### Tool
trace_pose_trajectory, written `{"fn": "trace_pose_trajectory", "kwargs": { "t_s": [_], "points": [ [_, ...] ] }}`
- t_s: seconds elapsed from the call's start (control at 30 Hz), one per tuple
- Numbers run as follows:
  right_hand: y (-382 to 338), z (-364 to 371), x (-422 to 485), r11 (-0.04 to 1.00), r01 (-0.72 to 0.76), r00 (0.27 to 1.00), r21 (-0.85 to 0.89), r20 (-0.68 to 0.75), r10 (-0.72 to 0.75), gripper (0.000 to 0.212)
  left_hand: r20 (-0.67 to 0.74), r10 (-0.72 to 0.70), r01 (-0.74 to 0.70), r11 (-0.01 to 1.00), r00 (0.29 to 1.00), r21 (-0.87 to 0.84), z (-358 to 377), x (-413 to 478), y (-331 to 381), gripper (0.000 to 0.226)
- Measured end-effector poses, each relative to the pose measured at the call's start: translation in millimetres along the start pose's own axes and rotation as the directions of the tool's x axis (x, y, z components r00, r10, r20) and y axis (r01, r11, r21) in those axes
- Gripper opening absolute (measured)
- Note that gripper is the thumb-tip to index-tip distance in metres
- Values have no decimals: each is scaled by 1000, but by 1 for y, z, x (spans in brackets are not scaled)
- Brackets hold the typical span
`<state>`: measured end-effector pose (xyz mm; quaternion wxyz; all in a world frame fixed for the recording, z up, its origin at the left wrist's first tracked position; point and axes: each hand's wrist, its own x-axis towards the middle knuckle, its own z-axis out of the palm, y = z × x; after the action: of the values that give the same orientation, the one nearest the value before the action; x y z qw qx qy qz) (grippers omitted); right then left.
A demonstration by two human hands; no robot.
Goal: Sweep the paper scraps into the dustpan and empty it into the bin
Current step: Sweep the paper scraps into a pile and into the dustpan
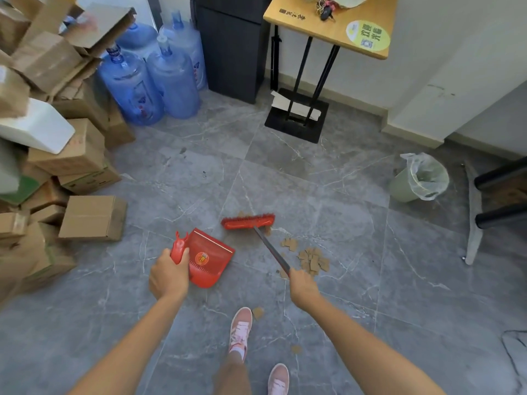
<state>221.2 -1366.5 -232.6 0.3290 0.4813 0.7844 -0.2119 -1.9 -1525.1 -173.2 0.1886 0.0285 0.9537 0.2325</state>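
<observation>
Right grip (303, 286) clenches the broom (248, 222) — handle running away-left, head on the floor (342, 201) beyond the paper scraps (312, 259), some half-hidden by it. Left grip (168, 276) clasps the dustpan (211, 258), pan pointing right; bin (419, 181) well apart.

Cardboard boxes (85, 155) are stacked at left – blue water jugs (159, 78) behind – keys (325, 11) on a wooden worktop (322, 27).
</observation>
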Motion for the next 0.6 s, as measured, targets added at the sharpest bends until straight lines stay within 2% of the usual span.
{"fn": "trace_pose_trajectory", "kwargs": {
  "t_s": [0.37, 0.6],
  "points": [
    [173, 82, -94, 999, -11, 1000, -51, -3, 11, 42, -13, -19, 18, 1000, 1000, -19, -3, -76, -30, 35],
    [234, 114, -150, 1000, 0, 1000, 13, -11, 0, 41, -49, 6, -8, 999, 999, -44, -4, -162, -55, 36]
  ]
}}
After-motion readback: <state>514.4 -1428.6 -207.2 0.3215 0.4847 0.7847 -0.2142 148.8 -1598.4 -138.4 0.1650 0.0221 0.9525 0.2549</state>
